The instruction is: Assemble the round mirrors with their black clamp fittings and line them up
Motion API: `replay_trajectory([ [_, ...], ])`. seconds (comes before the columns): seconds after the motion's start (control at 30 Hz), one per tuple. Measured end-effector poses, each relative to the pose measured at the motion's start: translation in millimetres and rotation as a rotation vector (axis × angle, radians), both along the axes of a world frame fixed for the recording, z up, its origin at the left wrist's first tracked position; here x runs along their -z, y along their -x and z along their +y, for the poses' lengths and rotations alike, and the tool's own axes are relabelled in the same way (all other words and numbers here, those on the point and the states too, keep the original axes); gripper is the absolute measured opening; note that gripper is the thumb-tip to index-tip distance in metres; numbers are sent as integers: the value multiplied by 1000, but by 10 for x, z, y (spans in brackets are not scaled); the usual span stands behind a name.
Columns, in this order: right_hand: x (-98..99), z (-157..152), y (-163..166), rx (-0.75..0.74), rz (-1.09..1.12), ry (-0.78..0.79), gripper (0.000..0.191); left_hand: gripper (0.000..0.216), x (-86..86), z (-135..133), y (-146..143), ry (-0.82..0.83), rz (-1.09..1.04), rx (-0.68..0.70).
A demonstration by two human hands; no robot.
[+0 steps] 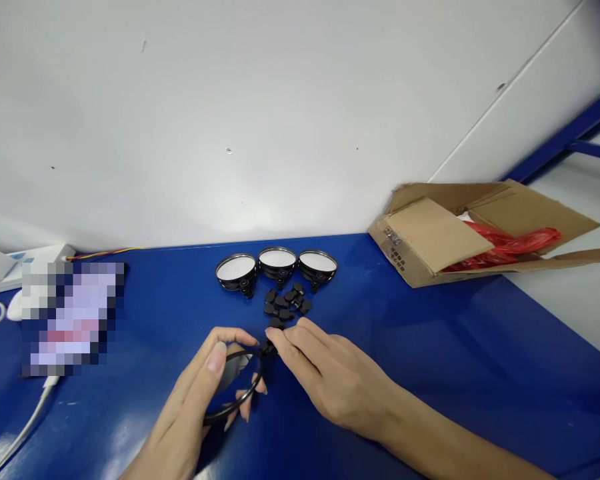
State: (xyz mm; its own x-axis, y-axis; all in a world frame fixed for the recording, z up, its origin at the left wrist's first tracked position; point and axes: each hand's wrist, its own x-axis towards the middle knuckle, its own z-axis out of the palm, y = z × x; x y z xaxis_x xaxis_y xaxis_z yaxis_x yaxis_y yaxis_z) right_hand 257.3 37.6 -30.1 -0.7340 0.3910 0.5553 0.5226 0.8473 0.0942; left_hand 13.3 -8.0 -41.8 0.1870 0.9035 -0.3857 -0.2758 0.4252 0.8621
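Note:
My left hand [193,393] is wrapped round a round mirror [240,381] with a black rim, its thumb lying on the glass. At the mirror's right edge sits a small black fitting [267,347]. My right hand [337,377] pinches at this fitting; its fingertips partly hide it, and whether it is joined to the rim I cannot tell. Just beyond my right fingers lies a loose pile of several small black clamp-like pieces [284,301]. Behind the pile, three round mirrors [277,259] stand in a row, each with a black mount on its near side.
An opened cardboard box [420,237] with red plastic [510,243] inside stands at the back right. On the left are a blurred-out phone-like device [80,320] and a white cable [33,417]. A white wall [290,133] rises behind the blue table [170,287].

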Motion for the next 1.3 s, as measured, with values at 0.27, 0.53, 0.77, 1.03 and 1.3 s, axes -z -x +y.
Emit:
replay_trajectory([
  [0.27, 10, 26, -8, -37, 136, 300, 32, 66, -206, 19, -46, -39, -32, -4],
  [0.53, -87, 33, -13, -107, 326, 370, 28, 65, -535, 18, -95, 208, -150, -1],
  [0.77, -72, 54, -4, -191, 313, 491, 25, 68, -487, 16, -88, 244, -205, 44],
  [1.03, -99, 16, 38, -181, 319, 531, 32, 68, -489, 0, -94, 266, -255, 55],
  [1.3, -61, 31, 2, -152, 278, 492, 25, 80, -429, 40, -11, 274, -209, 128],
])
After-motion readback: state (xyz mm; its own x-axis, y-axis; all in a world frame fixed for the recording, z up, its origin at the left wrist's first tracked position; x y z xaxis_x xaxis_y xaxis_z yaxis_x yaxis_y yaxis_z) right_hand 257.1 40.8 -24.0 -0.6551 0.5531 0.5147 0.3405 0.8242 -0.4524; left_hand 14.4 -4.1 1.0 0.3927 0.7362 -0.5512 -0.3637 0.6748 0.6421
